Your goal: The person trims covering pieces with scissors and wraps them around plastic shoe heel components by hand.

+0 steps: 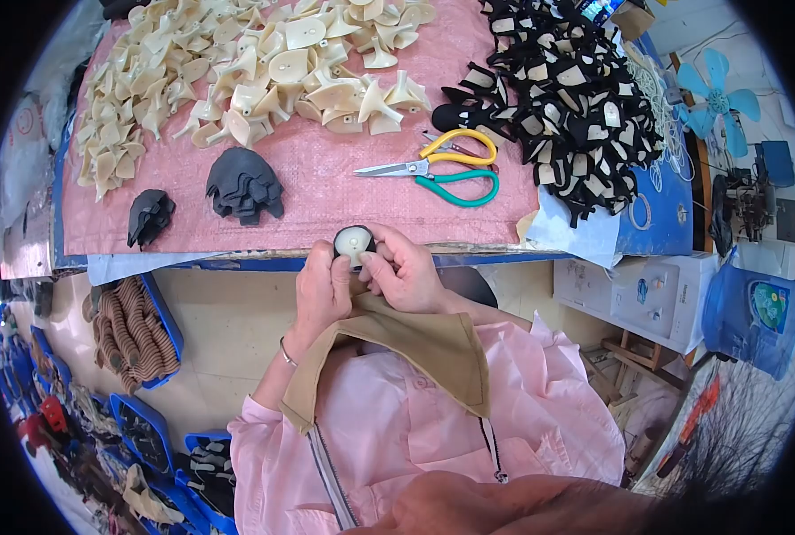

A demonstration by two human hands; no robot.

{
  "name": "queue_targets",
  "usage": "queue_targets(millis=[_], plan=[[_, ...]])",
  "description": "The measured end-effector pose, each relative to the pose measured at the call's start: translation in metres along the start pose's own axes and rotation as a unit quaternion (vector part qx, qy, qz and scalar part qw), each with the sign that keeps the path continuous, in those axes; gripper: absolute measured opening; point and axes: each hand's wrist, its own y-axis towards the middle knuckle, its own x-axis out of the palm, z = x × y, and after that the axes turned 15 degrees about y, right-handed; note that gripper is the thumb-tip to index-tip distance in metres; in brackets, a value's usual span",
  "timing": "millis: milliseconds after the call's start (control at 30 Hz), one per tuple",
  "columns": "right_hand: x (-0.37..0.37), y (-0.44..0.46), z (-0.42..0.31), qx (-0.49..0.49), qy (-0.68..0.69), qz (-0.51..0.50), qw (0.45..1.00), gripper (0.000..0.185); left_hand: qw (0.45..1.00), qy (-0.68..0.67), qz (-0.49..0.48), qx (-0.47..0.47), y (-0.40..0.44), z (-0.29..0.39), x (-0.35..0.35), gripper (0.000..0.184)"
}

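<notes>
Close to the table's front edge, both hands grip a small cream plastic piece with black fabric round its rim point(354, 242). My left hand point(319, 287) pinches its left side, with the thumb at the lower edge. On the other side, my right hand point(405, 272) is closed on it, thumb pressing the lower right of the cream face. Beyond the hands lie two stacks of dark grey fabric pieces, a larger stack point(243, 185) and a smaller stack point(151, 218). Scissors with yellow and green handles point(438, 168) rest on the pink cloth to the right, blades pointing left.
Bare cream plastic pieces point(282, 67) are heaped at the back of the pink-covered table point(326, 192). Black-covered pieces point(585, 116) form a pile at the right. A white box point(638, 299) stands below right; blue bins point(143, 432) are on the floor at left.
</notes>
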Motion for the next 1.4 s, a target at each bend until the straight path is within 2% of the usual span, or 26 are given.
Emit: queue_targets(millis=[67, 133, 200, 233, 300, 333, 367, 433, 467, 500, 567, 600, 633, 700, 733, 767, 800, 833, 900, 933, 967, 1033, 1100, 1167, 1233, 1400], plan=[[-0.002, 0.003, -0.001, -0.006, -0.009, 0.005, 1.0, 0.037, 1.0, 0.007, -0.002, 0.005, 0.001, 0.0, 0.001, 0.019], [-0.003, 0.005, -0.004, 0.047, 0.044, 0.014, 0.998, 0.036, 1.0, 0.014, -0.005, 0.008, -0.001, 0.001, 0.0, 0.019], [-0.008, 0.007, -0.007, 0.064, 0.092, 0.016, 0.994, 0.035, 0.994, -0.009, -0.108, -0.021, -0.002, 0.002, -0.009, 0.015], [-0.01, 0.007, -0.009, 0.081, 0.139, 0.019, 0.987, 0.035, 0.994, -0.009, -0.108, -0.021, -0.001, 0.002, -0.014, 0.015], [-0.015, 0.007, -0.009, 0.077, 0.159, 0.026, 0.984, 0.035, 0.971, -0.16, -0.175, 0.025, 0.004, 0.0, -0.024, 0.013], [-0.016, 0.006, -0.012, 0.076, 0.163, 0.016, 0.983, 0.036, 0.965, -0.219, -0.142, -0.018, 0.003, -0.001, -0.028, 0.022], [-0.016, 0.004, -0.015, 0.076, 0.168, 0.006, 0.983, 0.036, 0.965, -0.218, -0.142, -0.019, 0.008, 0.003, -0.033, 0.022], [-0.011, -0.002, -0.013, 0.056, 0.171, -0.012, 0.984, 0.037, 0.995, -0.041, -0.067, 0.059, 0.022, 0.012, -0.041, 0.032], [-0.006, -0.004, -0.007, 0.048, 0.174, -0.019, 0.983, 0.038, 0.993, -0.046, -0.076, 0.077, 0.025, 0.014, -0.037, 0.042], [-0.003, -0.005, -0.004, 0.04, 0.177, -0.025, 0.983, 0.038, 0.993, -0.046, -0.075, 0.077, 0.024, 0.015, -0.03, 0.042], [0.001, -0.006, -0.013, 0.065, 0.165, -0.034, 0.984, 0.038, 0.985, -0.101, -0.142, 0.005, 0.017, 0.008, -0.012, 0.042], [0.002, -0.006, -0.015, 0.074, 0.149, -0.045, 0.985, 0.038, 0.994, -0.073, -0.083, 0.022, 0.018, 0.004, -0.002, 0.029], [0.001, -0.007, -0.016, 0.083, 0.133, -0.054, 0.986, 0.038, 0.993, -0.075, -0.083, 0.023, 0.017, 0.0, 0.0, 0.029], [-0.006, -0.006, -0.02, 0.078, 0.118, -0.072, 0.987, 0.031, 0.993, -0.056, -0.089, 0.047, 0.018, 0.001, -0.003, 0.016], [-0.013, -0.004, -0.023, 0.076, 0.107, -0.047, 0.99, 0.026, 0.993, -0.057, -0.089, 0.046, 0.019, 0.007, -0.006, 0.016], [-0.018, 0.001, -0.025, 0.074, 0.095, -0.024, 0.992, 0.023, 0.989, -0.06, -0.132, -0.001, 0.021, 0.016, -0.01, 0.02], [-0.027, 0.008, -0.015, 0.028, 0.093, -0.014, 0.995, 0.024, 0.981, -0.063, -0.176, -0.047, 0.021, 0.021, -0.012, 0.025], [-0.029, 0.016, -0.013, 0.027, 0.093, -0.012, 0.995, 0.024, 0.981, -0.063, -0.178, -0.046, 0.02, 0.021, -0.011, 0.025], [-0.028, 0.029, -0.009, -0.037, 0.071, -0.125, 0.989, 0.026, 0.965, -0.048, -0.258, -0.025, 0.016, 0.018, -0.01, 0.028], [-0.027, 0.031, -0.008, 0.014, 0.07, -0.198, 0.978, 0.034, 0.977, -0.108, -0.179, 0.054, 0.006, 0.011, -0.007, 0.036], [-0.022, 0.031, -0.01, 0.013, 0.072, -0.196, 0.978, 0.034, 0.976, -0.107, -0.181, 0.054, -0.001, 0.004, -0.007, 0.036], [-0.011, 0.033, -0.018, 0.096, 0.144, -0.339, 0.925, 0.043, 0.973, -0.029, -0.212, 0.088, -0.01, -0.01, -0.011, 0.041], [-0.009, 0.036, -0.019, 0.102, 0.156, -0.373, 0.909, 0.046, 0.969, 0.009, -0.226, 0.104, -0.017, -0.011, -0.012, 0.043], [-0.008, 0.038, -0.019, 0.107, 0.169, -0.408, 0.891, 0.049, 0.953, -0.046, -0.3, 0.0, -0.02, -0.006, -0.014, 0.033], [-0.008, 0.039, -0.021, 0.099, 0.166, -0.443, 0.875, 0.047, 0.938, -0.085, -0.332, -0.043, -0.017, -0.002, -0.015, 0.031], [-0.007, 0.041, -0.031, 0.12, 0.133, -0.458, 0.871, 0.041, 0.92, -0.122, -0.371, -0.048, -0.009, 0.005, -0.015, 0.024]])
